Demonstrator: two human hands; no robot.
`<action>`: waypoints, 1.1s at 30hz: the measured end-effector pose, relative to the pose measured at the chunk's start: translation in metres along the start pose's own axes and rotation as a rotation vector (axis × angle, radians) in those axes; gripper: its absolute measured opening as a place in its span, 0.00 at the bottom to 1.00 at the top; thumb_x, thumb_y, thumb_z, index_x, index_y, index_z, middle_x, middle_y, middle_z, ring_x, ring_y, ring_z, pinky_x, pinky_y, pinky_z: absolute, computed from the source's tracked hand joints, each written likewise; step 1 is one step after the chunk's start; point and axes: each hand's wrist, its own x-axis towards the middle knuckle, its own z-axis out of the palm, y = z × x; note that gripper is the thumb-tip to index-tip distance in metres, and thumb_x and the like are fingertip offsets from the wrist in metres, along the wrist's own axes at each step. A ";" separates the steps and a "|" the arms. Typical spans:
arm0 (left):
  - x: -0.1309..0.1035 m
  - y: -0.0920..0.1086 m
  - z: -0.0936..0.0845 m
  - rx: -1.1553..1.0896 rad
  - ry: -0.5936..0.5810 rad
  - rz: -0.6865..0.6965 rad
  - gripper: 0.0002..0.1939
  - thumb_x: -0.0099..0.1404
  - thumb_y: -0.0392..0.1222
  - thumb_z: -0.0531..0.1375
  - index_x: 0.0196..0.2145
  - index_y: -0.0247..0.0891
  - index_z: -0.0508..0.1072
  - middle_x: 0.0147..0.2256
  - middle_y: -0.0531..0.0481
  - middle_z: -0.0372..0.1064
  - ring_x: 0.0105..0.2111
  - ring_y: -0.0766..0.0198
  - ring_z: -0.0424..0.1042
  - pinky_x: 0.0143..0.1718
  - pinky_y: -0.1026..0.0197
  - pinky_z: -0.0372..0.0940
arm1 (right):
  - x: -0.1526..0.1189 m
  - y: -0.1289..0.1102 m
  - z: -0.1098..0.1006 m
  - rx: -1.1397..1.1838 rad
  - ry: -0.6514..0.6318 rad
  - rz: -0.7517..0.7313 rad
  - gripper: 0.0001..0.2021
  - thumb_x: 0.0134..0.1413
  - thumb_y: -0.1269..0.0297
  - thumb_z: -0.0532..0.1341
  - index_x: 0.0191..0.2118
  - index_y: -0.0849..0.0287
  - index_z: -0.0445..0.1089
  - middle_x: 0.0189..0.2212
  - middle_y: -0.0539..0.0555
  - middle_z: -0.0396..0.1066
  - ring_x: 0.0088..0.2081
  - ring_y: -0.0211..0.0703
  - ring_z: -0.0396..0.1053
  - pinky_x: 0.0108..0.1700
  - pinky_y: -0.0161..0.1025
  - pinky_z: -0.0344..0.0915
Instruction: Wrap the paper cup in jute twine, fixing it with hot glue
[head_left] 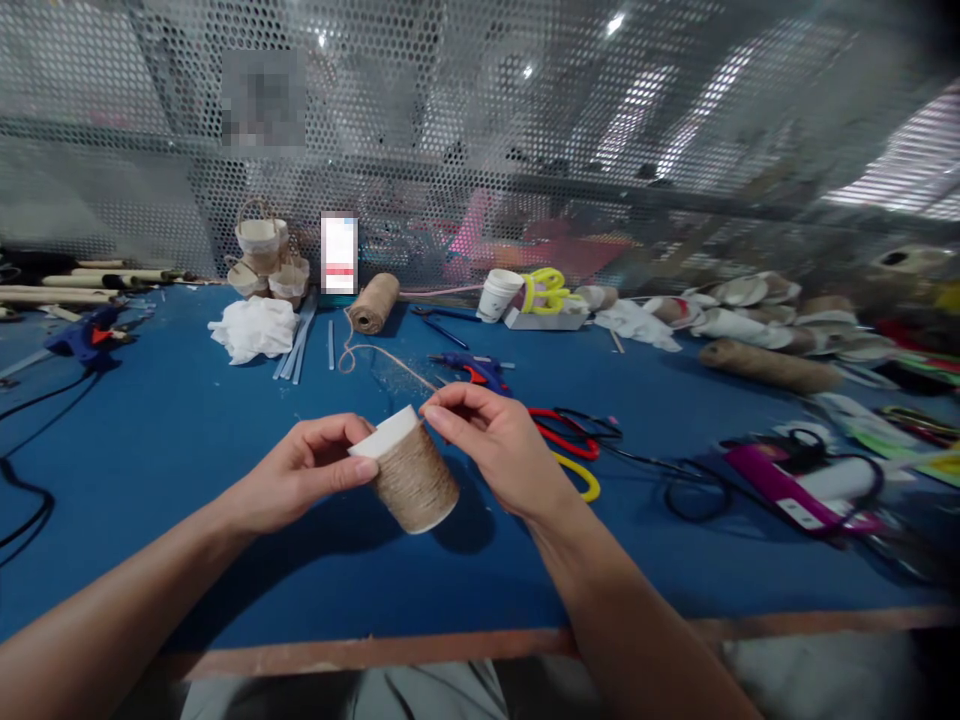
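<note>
A white paper cup (417, 474), wrapped around most of its side with brown twine, is tilted above the blue table. My left hand (322, 462) grips it by the rim, thumb outside and fingers hidden behind or inside. My right hand (491, 432) pinches the twine (397, 360) between thumb and fingertips close to the cup's upper right rim. From there the strand runs back in a loop to the twine spool (375, 304) lying on its side. A blue glue gun (474, 370) lies just beyond my right hand, with red-and-yellow-handled scissors (577, 470) beside that hand.
Glue sticks (298, 345) and crumpled white tissue (256, 328) lie back left, before twine-wrapped cups (262, 250). Another glue gun (84, 338) trails its cable at left. A purple power strip (802, 490) and cables lie right. A perforated metal screen (450, 120) bounds the back.
</note>
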 end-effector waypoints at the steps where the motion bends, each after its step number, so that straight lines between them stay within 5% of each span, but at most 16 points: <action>1: 0.000 0.000 0.000 -0.001 -0.003 0.005 0.08 0.56 0.40 0.61 0.25 0.34 0.67 0.27 0.52 0.63 0.28 0.69 0.60 0.31 0.66 0.55 | 0.000 0.000 0.000 -0.001 0.000 -0.001 0.04 0.47 0.64 0.61 0.28 0.59 0.68 0.27 0.49 0.67 0.31 0.36 0.64 0.38 0.36 0.62; 20: -0.002 0.003 0.000 -0.042 -0.039 0.041 0.06 0.57 0.38 0.61 0.26 0.34 0.69 0.28 0.52 0.64 0.30 0.69 0.61 0.33 0.66 0.56 | -0.001 0.002 0.002 0.047 -0.006 0.029 0.04 0.46 0.65 0.61 0.28 0.59 0.67 0.26 0.48 0.66 0.29 0.35 0.63 0.35 0.36 0.61; 26: -0.006 0.005 0.000 -0.093 -0.083 0.056 0.03 0.58 0.36 0.61 0.27 0.35 0.71 0.29 0.53 0.67 0.31 0.70 0.63 0.33 0.68 0.57 | 0.003 0.005 0.001 0.358 -0.185 0.132 0.06 0.47 0.67 0.61 0.25 0.59 0.62 0.37 0.52 0.70 0.38 0.37 0.66 0.39 0.37 0.60; 33: -0.002 0.000 -0.002 -0.191 -0.072 0.039 0.03 0.55 0.37 0.62 0.28 0.36 0.73 0.32 0.51 0.69 0.33 0.67 0.65 0.36 0.65 0.58 | 0.005 0.004 -0.003 0.540 -0.266 0.230 0.08 0.41 0.68 0.64 0.24 0.59 0.62 0.29 0.46 0.65 0.24 0.30 0.59 0.25 0.31 0.54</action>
